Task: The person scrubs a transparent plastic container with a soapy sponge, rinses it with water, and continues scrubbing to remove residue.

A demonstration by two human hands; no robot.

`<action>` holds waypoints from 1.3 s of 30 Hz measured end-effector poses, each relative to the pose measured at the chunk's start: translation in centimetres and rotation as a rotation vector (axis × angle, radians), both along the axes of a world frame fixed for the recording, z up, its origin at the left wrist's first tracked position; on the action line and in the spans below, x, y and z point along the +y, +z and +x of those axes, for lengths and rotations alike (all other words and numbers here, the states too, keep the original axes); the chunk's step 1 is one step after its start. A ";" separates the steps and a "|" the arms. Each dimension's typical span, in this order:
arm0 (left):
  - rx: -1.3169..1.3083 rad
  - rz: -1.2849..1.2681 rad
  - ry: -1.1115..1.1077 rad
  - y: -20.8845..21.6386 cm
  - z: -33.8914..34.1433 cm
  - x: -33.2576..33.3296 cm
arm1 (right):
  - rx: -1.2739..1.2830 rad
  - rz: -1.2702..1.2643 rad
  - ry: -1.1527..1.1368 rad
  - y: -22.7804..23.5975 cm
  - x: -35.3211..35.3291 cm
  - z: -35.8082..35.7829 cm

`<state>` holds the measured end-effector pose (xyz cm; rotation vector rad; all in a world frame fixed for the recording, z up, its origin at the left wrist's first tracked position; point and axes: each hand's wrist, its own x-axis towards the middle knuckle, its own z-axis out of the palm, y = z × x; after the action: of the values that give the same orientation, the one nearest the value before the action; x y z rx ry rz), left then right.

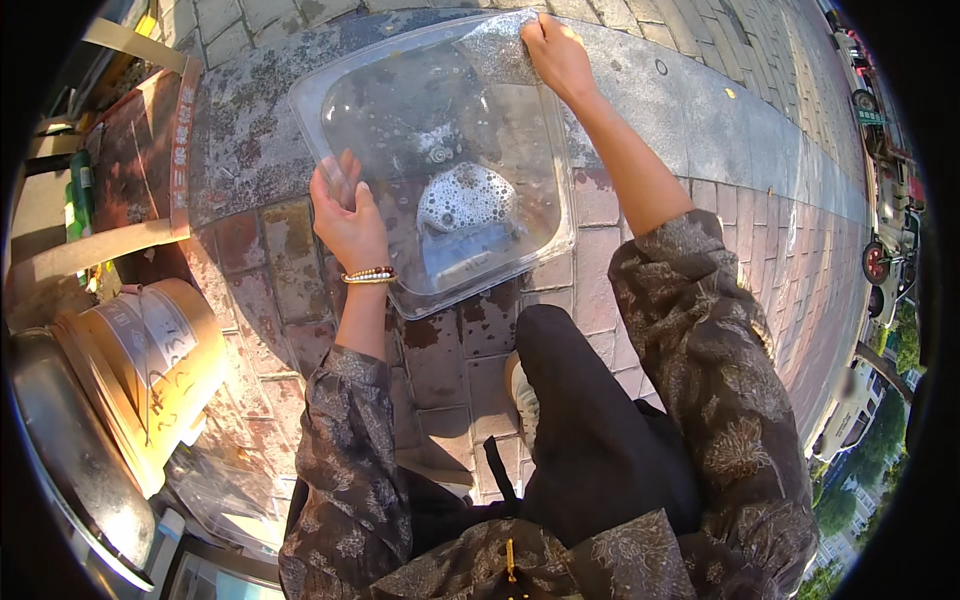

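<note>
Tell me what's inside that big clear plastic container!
White bubbly foam sits inside the clear plastic container, plus a smaller foam patch beyond it. Whatever lies right under the thick foam is covered, so that can't be seen.

Orange bucket point(185, 335), brick paving point(800, 260), vehicles point(853, 412)

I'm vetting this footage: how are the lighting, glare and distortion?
Head view: sun brightens the brick pavement at right, shadow darkens it below the clear plastic container; head view: glare on the metal vessel at lower left; head view: fisheye distortion curves the paving rows inside a black rim.
</note>
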<state>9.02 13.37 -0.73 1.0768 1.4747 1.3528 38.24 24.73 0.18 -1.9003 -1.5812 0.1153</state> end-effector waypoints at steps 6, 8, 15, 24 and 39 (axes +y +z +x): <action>-0.038 -0.016 0.061 -0.2 0.3 -0.7 | 0.196 -0.181 -0.034 0.8 -2.8 -1.3; -0.055 -0.023 0.078 -0.4 0.5 -1.0 | 0.257 -0.204 -0.073 -0.6 -7.4 -1.4; 0.026 0.024 0.031 0.3 0.6 -1.1 | 0.330 -0.298 -0.087 -3.7 -22.8 -2.4; 0.005 -0.002 0.012 -0.2 0.9 -0.8 | 0.006 -0.146 0.024 -0.5 -0.3 1.1; -0.104 -0.062 0.111 -0.1 0.6 -1.1 | 0.389 -0.375 -0.107 -5.7 -26.5 -1.1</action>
<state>9.58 12.32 -0.79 0.8833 1.5086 1.4089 37.15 -1.73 -5.49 -2.0775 -1.2532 0.7332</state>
